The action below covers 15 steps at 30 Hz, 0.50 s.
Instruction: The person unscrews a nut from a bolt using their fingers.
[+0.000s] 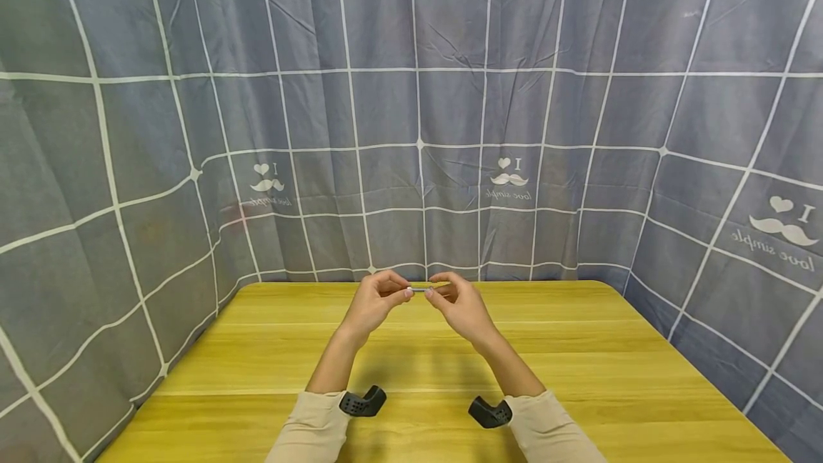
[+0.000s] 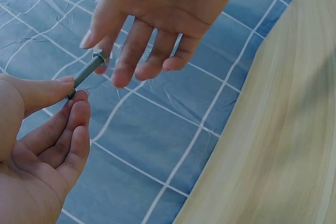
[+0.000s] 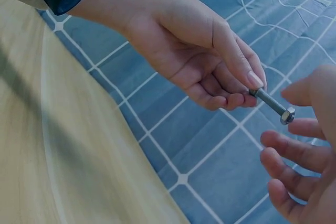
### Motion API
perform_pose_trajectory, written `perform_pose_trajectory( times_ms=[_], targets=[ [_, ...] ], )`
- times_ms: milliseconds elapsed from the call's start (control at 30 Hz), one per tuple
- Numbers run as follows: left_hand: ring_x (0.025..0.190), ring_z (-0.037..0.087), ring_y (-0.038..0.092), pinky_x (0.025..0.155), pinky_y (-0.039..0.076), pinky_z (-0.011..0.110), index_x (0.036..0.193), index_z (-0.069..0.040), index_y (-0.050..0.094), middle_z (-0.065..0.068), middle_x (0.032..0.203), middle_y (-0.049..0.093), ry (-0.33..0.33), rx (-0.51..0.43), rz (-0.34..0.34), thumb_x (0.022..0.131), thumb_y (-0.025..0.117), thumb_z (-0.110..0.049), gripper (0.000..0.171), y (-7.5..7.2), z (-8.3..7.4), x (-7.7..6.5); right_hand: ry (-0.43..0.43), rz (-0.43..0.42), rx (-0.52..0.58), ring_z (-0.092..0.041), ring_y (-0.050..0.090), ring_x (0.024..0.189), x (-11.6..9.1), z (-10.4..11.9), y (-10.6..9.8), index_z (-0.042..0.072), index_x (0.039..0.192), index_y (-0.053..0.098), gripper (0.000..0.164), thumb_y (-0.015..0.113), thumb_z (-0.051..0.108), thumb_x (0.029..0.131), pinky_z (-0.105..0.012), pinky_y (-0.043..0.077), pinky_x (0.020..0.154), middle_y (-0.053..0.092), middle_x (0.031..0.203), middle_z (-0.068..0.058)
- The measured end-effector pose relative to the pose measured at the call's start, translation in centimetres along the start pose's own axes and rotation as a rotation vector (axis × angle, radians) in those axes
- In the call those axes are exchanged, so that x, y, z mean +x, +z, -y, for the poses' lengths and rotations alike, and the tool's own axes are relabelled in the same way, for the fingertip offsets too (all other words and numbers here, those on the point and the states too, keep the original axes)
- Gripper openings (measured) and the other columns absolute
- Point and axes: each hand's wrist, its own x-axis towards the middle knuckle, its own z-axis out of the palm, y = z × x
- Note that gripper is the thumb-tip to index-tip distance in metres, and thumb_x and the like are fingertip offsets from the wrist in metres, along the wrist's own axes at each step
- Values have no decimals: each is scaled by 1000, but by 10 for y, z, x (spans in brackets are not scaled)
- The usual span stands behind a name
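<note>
A silver threaded bolt [image 1: 420,289] is held lengthwise between the two hands, above the far part of the table. My left hand [image 1: 375,306] pinches one end of it between thumb and fingertips, partly covering that end. In the left wrist view the bolt [image 2: 87,72] slants up from the left fingertips. At its other end sits a hexagonal metal piece, plain in the right wrist view on the bolt [image 3: 272,102]. My right hand [image 1: 464,311] is around that end, thumb and index finger parted on either side of it, the other fingers spread and loosely bent.
Under the hands lies a yellow wood-grain table [image 1: 546,349] with rounded far corners. A grey curtain [image 1: 450,106] with white grid lines surrounds its back and sides. Both forearms wear light sleeves [image 1: 315,424], with a black device [image 1: 363,401] at each wrist.
</note>
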Motion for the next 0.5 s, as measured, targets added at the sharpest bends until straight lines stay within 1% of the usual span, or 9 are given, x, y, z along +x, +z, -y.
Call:
perform_pose_trajectory(
  times_ms=[67, 167, 233, 300, 400, 500],
  targets=[
    [98, 33, 69, 93, 52, 51, 106, 1, 72, 17, 104, 75, -2, 1, 1, 97, 73, -7, 12, 0, 0, 0, -9, 5, 3, -24, 68, 95, 0, 0, 0, 5, 121, 69, 24, 67, 22, 104, -46, 55, 84, 75, 102, -7],
    [98, 35, 69, 93, 52, 52, 107, 3, 71, 18, 104, 74, 4, -2, 3, 98, 72, -6, 13, 0, 0, 0, -35, 4, 2, -25, 68, 96, 0, 0, 0, 3, 116, 70, 18, 66, 16, 104, -46, 54, 85, 74, 101, -8],
    [98, 36, 69, 93, 52, 52, 107, 3, 71, 19, 104, 74, 6, -4, 4, 98, 72, -6, 13, 0, 1, 0, -40, -2, -4, -25, 68, 96, 0, 0, 0, 3, 116, 69, 17, 67, 12, 103, -45, 55, 85, 74, 103, -7],
    [98, 35, 69, 92, 52, 51, 107, 3, 71, 19, 104, 74, 8, -6, 4, 98, 72, -6, 13, 0, 0, -1, -28, -6, -6, -26, 67, 96, 0, 1, 0, 5, 120, 68, 20, 69, 11, 101, -46, 55, 83, 73, 107, -7],
    [97, 33, 69, 92, 52, 50, 106, 3, 72, 19, 103, 74, 3, -3, 1, 98, 72, -6, 12, 0, 0, -1, 2, -9, -10, -26, 67, 95, -1, 1, 1, 7, 125, 67, 26, 71, 15, 100, -45, 55, 80, 72, 109, -6],
    [97, 33, 69, 91, 52, 50, 106, 3, 71, 16, 102, 75, 3, 5, -3, 98, 71, -5, 12, 0, 0, -1, 11, -16, -2, -28, 68, 95, -1, 1, 1, 7, 122, 69, 24, 68, 20, 103, -44, 55, 80, 72, 107, -6]
  ],
)
